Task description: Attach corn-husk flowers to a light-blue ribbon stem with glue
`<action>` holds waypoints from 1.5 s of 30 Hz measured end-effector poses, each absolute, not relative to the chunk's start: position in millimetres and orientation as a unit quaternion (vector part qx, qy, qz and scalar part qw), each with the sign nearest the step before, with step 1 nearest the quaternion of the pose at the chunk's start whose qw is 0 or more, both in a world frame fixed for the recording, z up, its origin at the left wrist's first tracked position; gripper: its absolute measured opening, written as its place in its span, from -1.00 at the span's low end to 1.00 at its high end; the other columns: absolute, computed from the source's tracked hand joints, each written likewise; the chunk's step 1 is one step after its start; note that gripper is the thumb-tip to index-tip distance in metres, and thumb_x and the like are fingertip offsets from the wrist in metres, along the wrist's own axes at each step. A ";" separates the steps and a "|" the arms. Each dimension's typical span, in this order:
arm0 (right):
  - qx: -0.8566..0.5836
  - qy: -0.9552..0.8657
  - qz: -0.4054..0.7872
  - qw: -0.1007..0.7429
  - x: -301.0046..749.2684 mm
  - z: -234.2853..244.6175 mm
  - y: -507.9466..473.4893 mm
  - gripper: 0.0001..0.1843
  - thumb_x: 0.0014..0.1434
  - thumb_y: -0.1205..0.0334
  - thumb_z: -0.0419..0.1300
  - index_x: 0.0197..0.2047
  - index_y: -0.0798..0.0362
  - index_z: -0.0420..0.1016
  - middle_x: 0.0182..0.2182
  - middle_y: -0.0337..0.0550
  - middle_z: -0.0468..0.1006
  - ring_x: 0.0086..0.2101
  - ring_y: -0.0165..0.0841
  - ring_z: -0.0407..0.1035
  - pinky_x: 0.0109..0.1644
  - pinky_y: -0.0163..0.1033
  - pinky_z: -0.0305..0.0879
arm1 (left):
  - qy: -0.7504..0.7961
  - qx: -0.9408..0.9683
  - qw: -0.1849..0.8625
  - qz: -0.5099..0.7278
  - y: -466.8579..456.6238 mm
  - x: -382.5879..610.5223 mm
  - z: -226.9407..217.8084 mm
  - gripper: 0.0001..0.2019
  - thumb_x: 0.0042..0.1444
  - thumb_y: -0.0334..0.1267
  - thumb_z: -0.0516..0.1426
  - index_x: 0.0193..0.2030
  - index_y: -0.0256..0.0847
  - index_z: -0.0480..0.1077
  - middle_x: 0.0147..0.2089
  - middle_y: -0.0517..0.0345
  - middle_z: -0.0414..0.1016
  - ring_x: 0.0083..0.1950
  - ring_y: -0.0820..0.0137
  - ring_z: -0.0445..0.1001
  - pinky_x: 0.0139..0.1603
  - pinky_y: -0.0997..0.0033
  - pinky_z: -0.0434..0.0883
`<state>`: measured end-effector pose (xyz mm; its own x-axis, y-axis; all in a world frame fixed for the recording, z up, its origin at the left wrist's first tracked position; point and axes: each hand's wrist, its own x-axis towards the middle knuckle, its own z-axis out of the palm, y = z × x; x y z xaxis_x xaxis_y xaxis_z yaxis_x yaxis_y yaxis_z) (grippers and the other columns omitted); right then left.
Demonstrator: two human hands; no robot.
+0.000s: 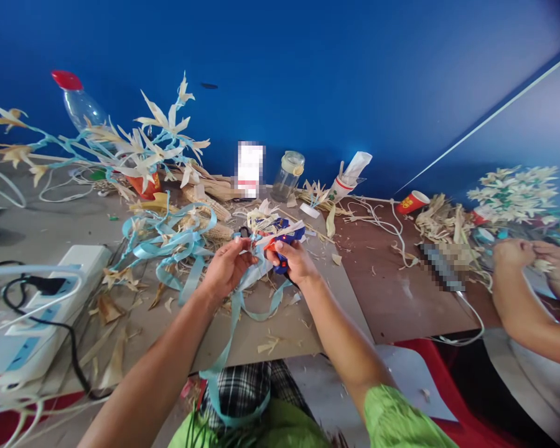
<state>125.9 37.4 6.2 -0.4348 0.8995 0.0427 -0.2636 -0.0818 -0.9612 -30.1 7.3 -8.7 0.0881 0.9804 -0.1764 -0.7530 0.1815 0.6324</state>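
Observation:
My right hand (293,258) is closed around a blue hot glue gun (290,239) with orange parts and a small red light. Close beside it, my left hand (231,267) pinches a light blue ribbon (257,269) near a pale corn-husk piece; the exact grip is partly hidden by the fingers. From there the ribbon hangs over the table edge onto my lap. Left of my hands lies a tangle of light blue ribbon (168,239) with husk flowers. Corn cobs (210,204) lie just behind.
Husk flowers on blue stems (161,134) stand in a red cup (144,185) at the left. A power strip (70,292) with cables lies front left. A glass jar (289,173) is against the wall. At right, a co-worker's hands (513,254) are near a phone (441,266).

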 end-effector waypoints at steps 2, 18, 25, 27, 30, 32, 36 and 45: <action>-0.302 -0.513 0.678 0.432 127.9 4.8 39.5 -0.54 -0.10 -0.15 0.30 -0.49 0.09 0.32 -0.70 -0.35 0.27 -0.67 -0.55 0.04 -0.53 -0.32 -0.08 | 0.268 0.184 0.737 0.592 6.7 -31.0 -7.2 -0.67 -0.05 -0.07 0.27 -0.40 -0.39 0.46 -0.39 0.05 0.49 -0.47 0.46 0.46 -0.41 0.45 0.46; -0.294 -0.522 0.702 0.386 129.0 5.8 37.4 -0.52 -0.12 -0.16 0.32 -0.42 0.12 0.38 -0.69 -0.36 0.28 -0.67 -0.57 0.03 -0.54 -0.33 -0.10 | 0.247 0.229 0.757 0.560 6.2 -31.6 -10.3 -0.74 -0.04 -0.20 0.29 -0.26 -0.35 0.49 -0.34 0.07 0.51 -0.44 0.47 0.46 -0.44 0.48 0.46; -0.305 -0.535 0.693 0.374 129.8 9.2 35.5 -0.55 -0.09 -0.13 0.31 -0.47 0.11 0.35 -0.69 -0.37 0.26 -0.67 -0.56 0.05 -0.53 -0.31 -0.09 | 0.249 0.225 0.763 0.553 6.7 -32.5 -10.4 -0.75 -0.01 -0.19 0.26 -0.27 -0.36 0.48 -0.33 0.05 0.52 -0.44 0.46 0.46 -0.47 0.48 0.46; -0.305 -0.539 0.692 0.371 130.3 9.1 35.4 -0.56 -0.09 -0.12 0.31 -0.48 0.11 0.34 -0.70 -0.37 0.25 -0.67 -0.55 0.06 -0.52 -0.31 -0.09 | 0.250 0.215 0.766 0.552 6.8 -32.8 -10.8 -0.77 -0.02 -0.21 0.27 -0.31 -0.36 0.46 -0.35 0.06 0.52 -0.45 0.45 0.45 -0.48 0.48 0.45; -0.297 -0.541 0.697 0.366 130.2 8.8 34.4 -0.58 -0.07 -0.09 0.31 -0.48 0.12 0.34 -0.70 -0.35 0.27 -0.66 -0.55 0.08 -0.52 -0.31 -0.09 | 0.245 0.195 0.770 0.555 7.4 -33.2 -12.4 -0.81 -0.05 -0.25 0.29 -0.40 -0.35 0.43 -0.40 0.11 0.48 -0.47 0.47 0.44 -0.50 0.49 0.44; -0.290 -0.538 0.703 0.363 130.3 9.5 32.7 -0.57 -0.08 -0.09 0.32 -0.45 0.12 0.35 -0.67 -0.34 0.29 -0.66 -0.55 0.09 -0.53 -0.32 -0.09 | 0.240 0.177 0.769 0.565 8.2 -33.8 -13.8 -0.82 -0.06 -0.30 0.29 -0.46 -0.34 0.39 -0.43 0.15 0.45 -0.48 0.49 0.42 -0.50 0.50 0.43; -0.271 -0.553 0.690 0.381 136.1 15.9 28.3 -0.55 -0.06 -0.14 0.29 -0.47 0.11 0.37 -0.69 -0.34 0.25 -0.66 -0.55 0.04 -0.55 -0.32 -0.11 | 0.232 0.148 0.758 0.591 10.3 -36.3 -15.3 -0.85 -0.02 -0.34 0.27 -0.44 -0.31 0.37 -0.43 0.19 0.42 -0.49 0.54 0.39 -0.52 0.56 0.40; -0.301 -0.629 0.616 0.366 164.6 25.3 30.3 -0.61 0.01 -0.11 0.26 -0.41 0.07 0.39 -0.67 -0.32 0.25 -0.64 -0.50 0.07 -0.56 -0.31 -0.06 | 0.239 0.145 0.747 0.603 11.4 -39.1 -14.1 -0.84 -0.01 -0.31 0.27 -0.43 -0.31 0.36 -0.42 0.21 0.39 -0.50 0.57 0.34 -0.53 0.57 0.37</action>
